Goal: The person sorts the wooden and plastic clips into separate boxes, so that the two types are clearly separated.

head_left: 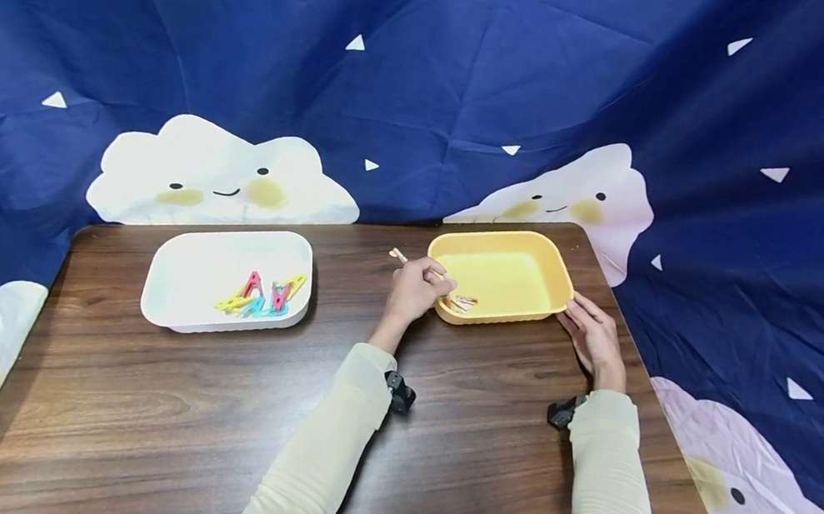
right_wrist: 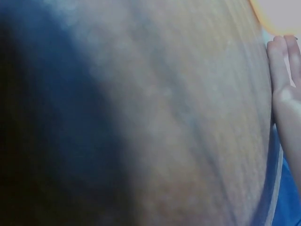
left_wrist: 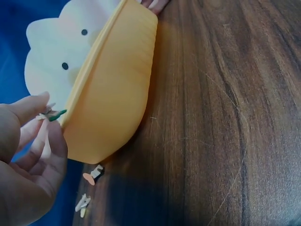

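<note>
My left hand (head_left: pixel 414 292) is over the front left corner of a yellow plastic basin (head_left: pixel 562 264). Its thumb and fingertips pinch a small clothespin (left_wrist: pixel 57 115) with a green piece on it, right at the rim. Several small clothespins (head_left: pixel 463 303) lie inside the basin near that corner. On the table just beyond the left hand are more little clothespins (left_wrist: pixel 83 203), one with an orange oval piece (left_wrist: pixel 89 178). At the basin's front right corner, my right hand (head_left: pixel 595 336) touches the outside with fairly straight fingers (right_wrist: pixel 277 59).
A white basin (head_left: pixel 180 274) stands on the left of the brown wooden table (head_left: pixel 162 415), holding several larger plastic clothespins (head_left: pixel 279 297) in red, yellow and blue. A dark blue curtain (head_left: pixel 415 81) with clouds hangs behind the table and along its right side.
</note>
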